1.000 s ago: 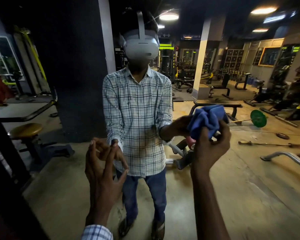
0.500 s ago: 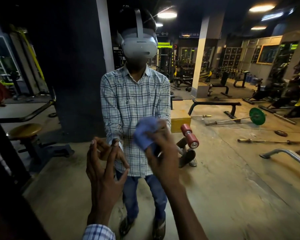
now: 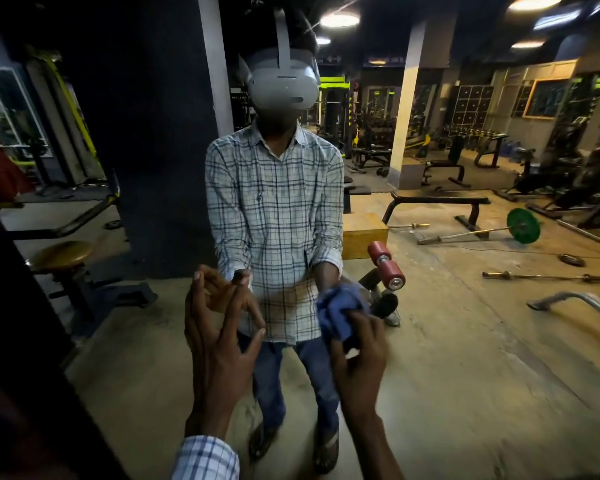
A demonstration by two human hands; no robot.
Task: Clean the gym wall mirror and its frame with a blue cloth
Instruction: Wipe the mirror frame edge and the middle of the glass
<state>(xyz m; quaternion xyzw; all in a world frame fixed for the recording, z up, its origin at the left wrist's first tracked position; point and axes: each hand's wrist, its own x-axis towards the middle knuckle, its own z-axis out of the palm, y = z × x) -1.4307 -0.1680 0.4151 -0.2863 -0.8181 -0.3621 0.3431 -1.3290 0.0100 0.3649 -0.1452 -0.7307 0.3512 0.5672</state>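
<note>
The wall mirror [image 3: 465,341] fills nearly the whole view and reflects me in a checked shirt and a headset. Its dark frame [image 3: 32,341] runs slantwise along the left edge. My right hand [image 3: 359,351] grips a bunched blue cloth [image 3: 336,310] and presses it on the glass at about waist height of my reflection. My left hand [image 3: 219,344] rests with spread fingertips on the glass to the left of the cloth, holding nothing.
The glass reflects the gym behind me: a red-roller bench [image 3: 385,268], a barbell with a green plate [image 3: 522,225], loose bars on the floor, a round stool [image 3: 63,254], pillars and racks.
My right hand has swept the cloth from the upper right leftward across the glass, then down to waist height. My left hand has stayed in place.
</note>
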